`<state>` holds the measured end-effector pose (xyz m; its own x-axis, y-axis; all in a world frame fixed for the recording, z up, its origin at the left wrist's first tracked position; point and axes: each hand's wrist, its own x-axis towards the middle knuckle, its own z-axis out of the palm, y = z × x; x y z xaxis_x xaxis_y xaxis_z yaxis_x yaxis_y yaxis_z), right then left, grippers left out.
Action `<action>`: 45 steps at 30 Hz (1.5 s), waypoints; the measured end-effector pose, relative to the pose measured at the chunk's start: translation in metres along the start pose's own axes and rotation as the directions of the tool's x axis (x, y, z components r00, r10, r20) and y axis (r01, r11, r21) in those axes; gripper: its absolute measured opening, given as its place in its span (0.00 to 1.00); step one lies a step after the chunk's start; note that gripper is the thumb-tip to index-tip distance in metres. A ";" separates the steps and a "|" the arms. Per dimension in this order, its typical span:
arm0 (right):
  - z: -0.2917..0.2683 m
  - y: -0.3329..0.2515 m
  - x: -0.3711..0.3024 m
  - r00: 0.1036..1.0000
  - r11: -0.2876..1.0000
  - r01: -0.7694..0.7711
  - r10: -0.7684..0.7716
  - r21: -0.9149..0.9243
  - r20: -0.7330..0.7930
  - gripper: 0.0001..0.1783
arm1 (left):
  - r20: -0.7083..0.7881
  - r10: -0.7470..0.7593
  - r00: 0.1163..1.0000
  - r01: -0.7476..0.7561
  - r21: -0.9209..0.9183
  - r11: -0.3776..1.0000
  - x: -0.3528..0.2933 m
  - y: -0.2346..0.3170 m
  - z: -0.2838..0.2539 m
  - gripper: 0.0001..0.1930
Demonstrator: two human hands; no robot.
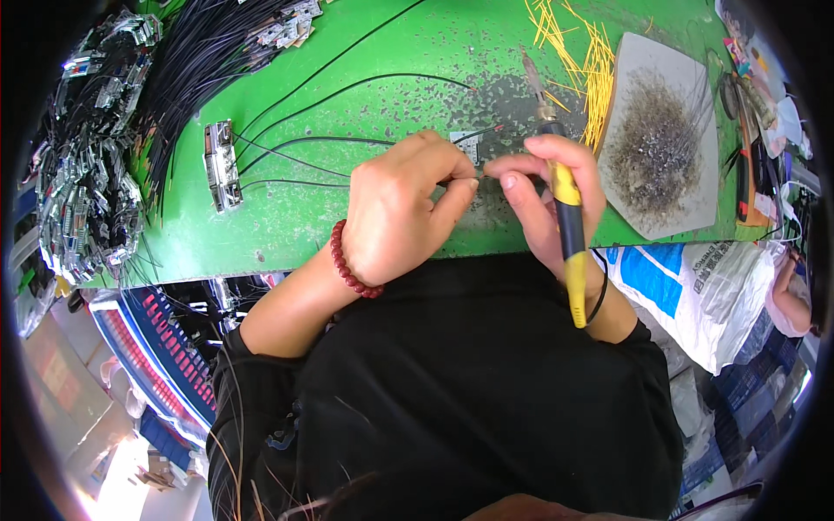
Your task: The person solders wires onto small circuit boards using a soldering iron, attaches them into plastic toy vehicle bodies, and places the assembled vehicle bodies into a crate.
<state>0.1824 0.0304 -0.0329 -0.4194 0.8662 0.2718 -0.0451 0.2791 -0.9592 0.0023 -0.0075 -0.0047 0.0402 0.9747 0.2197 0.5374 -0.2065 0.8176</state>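
Note:
My left hand (404, 187), with a red bead bracelet at the wrist, is closed in a pinch. A thin black wire (295, 183) runs under its palm towards the fingertips, which hide its end. My right hand (556, 191) grips a soldering iron (571, 230) with a yellow and black handle, its metal tip pointing away from me. The right thumb and forefinger almost meet the left fingertips. Several black wires lead from a shiny metal-cased part (222, 165) lying left of my hands. Just beyond the fingertips lies a small pale board (466, 146), partly covered by a wire.
Yellow thin tubes (599, 78) lie beyond the iron. A grey plate (643, 56) with dark residue sits at the right. Bundled black wires (195, 65) and a heap of metal-cased parts (87, 182) fill the left of the green table (287, 230). A white sack (712, 304) is below right.

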 end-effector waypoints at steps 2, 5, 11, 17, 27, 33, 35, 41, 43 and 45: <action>0.001 0.002 -0.004 0.994 0.991 0.053 -0.041 0.124 -0.097 0.20 | -0.027 -0.006 1.000 0.006 -0.016 1.000 0.000 0.000 0.000 0.05; -0.001 0.001 -0.004 0.997 0.998 0.049 -0.046 0.039 -0.063 0.18 | -0.032 -0.002 0.999 0.001 -0.020 1.000 0.000 -0.002 -0.001 0.05; 0.002 -0.002 -0.007 0.995 0.999 0.047 -0.048 -0.009 -0.083 0.16 | -0.007 -0.089 0.996 0.089 -0.041 0.995 0.000 0.001 -0.003 0.05; 0.005 -0.001 -0.010 0.990 0.994 0.106 -0.105 0.006 -0.092 0.16 | -0.029 -0.136 0.990 0.130 -0.148 0.980 -0.001 0.000 -0.003 0.04; 0.003 0.003 -0.010 0.983 0.997 0.041 -0.029 0.060 -0.180 0.15 | -0.022 -0.071 0.997 0.070 -0.061 0.996 -0.002 -0.005 -0.001 0.05; 0.005 -0.006 0.008 0.992 0.990 -0.125 0.126 0.066 -0.010 0.21 | -0.045 -0.011 0.999 0.011 -0.005 1.000 -0.003 -0.004 0.001 0.06; 0.006 -0.006 0.007 0.991 0.988 -0.135 0.136 0.074 -0.008 0.21 | -0.049 -0.010 0.999 0.010 0.002 1.000 -0.004 -0.003 0.001 0.06; 0.006 -0.001 0.002 0.995 0.989 -0.099 0.099 0.105 0.009 0.22 | 0.022 -0.115 0.993 0.117 -0.095 0.989 -0.006 0.001 -0.001 0.05; 0.006 -0.001 0.002 0.996 0.991 -0.084 0.083 0.105 0.009 0.22 | 0.028 -0.106 0.994 0.108 -0.090 0.990 -0.005 0.001 -0.001 0.05; 0.005 0.000 0.002 0.999 0.999 -0.030 0.029 0.043 0.015 0.23 | 0.030 -0.098 0.995 0.100 -0.083 0.992 -0.005 0.001 0.000 0.04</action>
<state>0.1772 0.0298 -0.0327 -0.4345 0.8675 0.2422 -0.0717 0.2348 -0.9694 0.0025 -0.0125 -0.0049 0.0128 0.9924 0.1221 0.4674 -0.1139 0.8767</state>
